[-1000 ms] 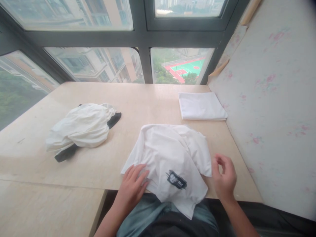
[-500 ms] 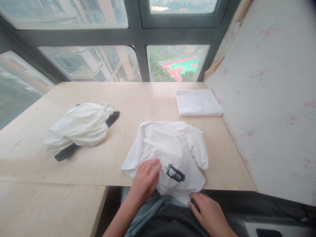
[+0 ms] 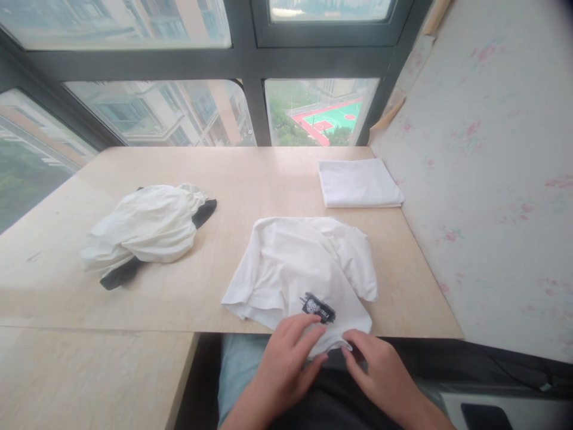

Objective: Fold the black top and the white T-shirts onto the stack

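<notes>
A crumpled white T-shirt (image 3: 299,263) with a dark printed logo lies at the table's front edge, its near end hanging over toward my lap. My right hand (image 3: 380,370) pinches the lowest edge of that cloth between thumb and fingers. Just left of it, my left hand (image 3: 293,352) rests against the fabric below the logo, fingers and thumb apart around the hanging edge. Part of the cloth is hidden behind the left fingers.
To the left lies a bunched cream garment (image 3: 147,227) with black trim. A folded white cloth (image 3: 360,184) sits at the back right beside the flowered wall (image 3: 487,197). Windows line the far edge of the wooden table (image 3: 250,185).
My left hand has moved right and toward me, from the shirt's left side to its near edge. My right hand keeps the edge pinched and has raised it slightly.
</notes>
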Tool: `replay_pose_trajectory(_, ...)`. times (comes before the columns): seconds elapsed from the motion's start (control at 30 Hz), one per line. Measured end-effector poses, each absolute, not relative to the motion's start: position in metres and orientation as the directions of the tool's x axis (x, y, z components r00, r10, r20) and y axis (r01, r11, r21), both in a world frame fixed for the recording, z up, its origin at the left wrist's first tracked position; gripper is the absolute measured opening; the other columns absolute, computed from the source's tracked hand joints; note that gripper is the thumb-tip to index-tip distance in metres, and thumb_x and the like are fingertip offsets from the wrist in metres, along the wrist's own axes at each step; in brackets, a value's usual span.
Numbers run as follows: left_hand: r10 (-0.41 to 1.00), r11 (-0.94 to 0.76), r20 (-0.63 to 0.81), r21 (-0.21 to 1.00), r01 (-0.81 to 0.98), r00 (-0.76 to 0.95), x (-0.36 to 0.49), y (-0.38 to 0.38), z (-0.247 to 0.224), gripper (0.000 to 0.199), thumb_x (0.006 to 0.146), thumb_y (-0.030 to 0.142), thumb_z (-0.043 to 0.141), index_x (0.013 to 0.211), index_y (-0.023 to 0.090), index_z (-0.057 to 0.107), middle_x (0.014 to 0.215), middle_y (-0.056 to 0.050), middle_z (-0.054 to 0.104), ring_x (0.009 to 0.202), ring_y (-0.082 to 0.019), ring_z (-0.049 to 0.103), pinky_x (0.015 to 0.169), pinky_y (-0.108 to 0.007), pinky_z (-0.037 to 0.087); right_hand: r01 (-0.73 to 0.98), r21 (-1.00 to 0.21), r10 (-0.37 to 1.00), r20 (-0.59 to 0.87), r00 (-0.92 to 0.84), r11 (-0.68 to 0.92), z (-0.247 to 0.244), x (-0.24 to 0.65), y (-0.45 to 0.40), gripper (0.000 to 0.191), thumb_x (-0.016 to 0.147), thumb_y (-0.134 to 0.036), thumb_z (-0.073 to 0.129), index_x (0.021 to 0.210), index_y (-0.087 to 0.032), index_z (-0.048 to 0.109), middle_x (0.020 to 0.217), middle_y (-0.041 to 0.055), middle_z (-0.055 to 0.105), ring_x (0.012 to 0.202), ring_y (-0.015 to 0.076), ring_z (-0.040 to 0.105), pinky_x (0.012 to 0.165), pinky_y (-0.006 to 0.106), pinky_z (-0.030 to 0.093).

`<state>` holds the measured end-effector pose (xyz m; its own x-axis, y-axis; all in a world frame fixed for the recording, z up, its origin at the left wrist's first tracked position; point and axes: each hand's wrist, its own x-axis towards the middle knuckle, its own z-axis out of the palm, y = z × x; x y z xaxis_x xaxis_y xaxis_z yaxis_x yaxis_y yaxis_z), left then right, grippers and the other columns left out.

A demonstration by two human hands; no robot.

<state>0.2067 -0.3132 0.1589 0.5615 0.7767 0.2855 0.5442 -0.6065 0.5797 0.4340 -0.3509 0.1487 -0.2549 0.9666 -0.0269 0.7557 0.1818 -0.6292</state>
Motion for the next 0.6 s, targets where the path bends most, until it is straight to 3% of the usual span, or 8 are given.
replay_pose_trajectory(0.13,0.772,-0.573,0.267,0.684,0.451,0.576,0.24,-0.323,0.158,0.053,0.088,0.026,0.064,0.138,0.021,0.046,0.12,-0.013,0.066,0.106,-0.024,0.064,0.09,-0.037,0.055,0.661,-0.627,0.91,0.32,-0.264,0.412,0.175,0.432,-0.341,0.017,0.093,-0.014,0.052,0.102,-0.021,0.065,0.086,0.0034,0.07,0.076,0.0141,0.068,0.072,0.023,0.053)
replay_pose_trajectory(0.2,0.797,-0.549,0.29,0.714,0.435,0.529,0.251,-0.322,0.157,0.048,0.088,0.019,0.058,0.135,0.021,0.048,0.109,-0.011,0.069,0.094,-0.022,0.066,0.082,-0.035,0.055,0.641,-0.608,0.878,0.405,-0.257,0.468,0.184,0.433,-0.337,0.016,0.091,-0.013,0.056,0.101,-0.021,0.066,0.079,0.0021,0.068,0.071,0.0135,0.066,0.069,0.023,0.053)
replay_pose_trajectory(0.3,0.81,-0.536,0.293,0.72,0.44,0.508,0.258,-0.313,0.16,0.027,0.088,0.017,0.055,0.114,0.022,0.059,0.089,-0.006,0.069,0.077,-0.019,0.063,0.067,-0.031,0.051,0.628,-0.601,0.858,0.453,-0.241,0.494,0.192,0.436,-0.336,0.019,0.089,-0.012,0.06,0.104,-0.021,0.068,0.077,0.0023,0.069,0.068,0.0139,0.067,0.066,0.023,0.054)
replay_pose_trajectory(0.43,0.798,-0.554,0.277,0.685,0.473,0.535,0.251,-0.301,0.162,0.015,0.089,0.019,0.053,0.1,0.022,0.063,0.078,-0.004,0.065,0.07,-0.018,0.059,0.059,-0.03,0.044,0.524,-0.781,0.937,0.329,-0.119,0.341,0.196,0.443,-0.34,0.016,0.093,-0.02,0.057,0.102,-0.023,0.07,0.064,-0.0018,0.066,0.054,0.0116,0.063,0.056,0.019,0.053)
replay_pose_trajectory(0.5,0.798,-0.563,0.278,0.662,0.494,0.535,0.241,-0.298,0.161,0.019,0.087,0.015,0.053,0.101,0.022,0.064,0.082,-0.005,0.067,0.072,-0.018,0.06,0.061,-0.03,0.045,0.422,-0.892,0.985,0.174,-0.01,0.162,0.198,0.449,-0.341,0.017,0.096,-0.026,0.053,0.1,-0.022,0.069,0.057,-0.0038,0.061,0.048,0.0108,0.059,0.05,0.018,0.051)
replay_pose_trajectory(0.6,0.819,-0.553,0.29,0.634,0.541,0.495,0.221,-0.292,0.156,0.033,0.08,0.006,0.052,0.107,0.021,0.064,0.093,-0.006,0.07,0.082,-0.02,0.063,0.07,-0.031,0.05,0.323,-0.946,0.993,0.055,0.101,0.019,0.202,0.464,-0.339,0.02,0.096,-0.034,0.054,0.097,-0.021,0.069,0.065,-0.0001,0.068,0.055,0.0137,0.065,0.053,0.019,0.054)
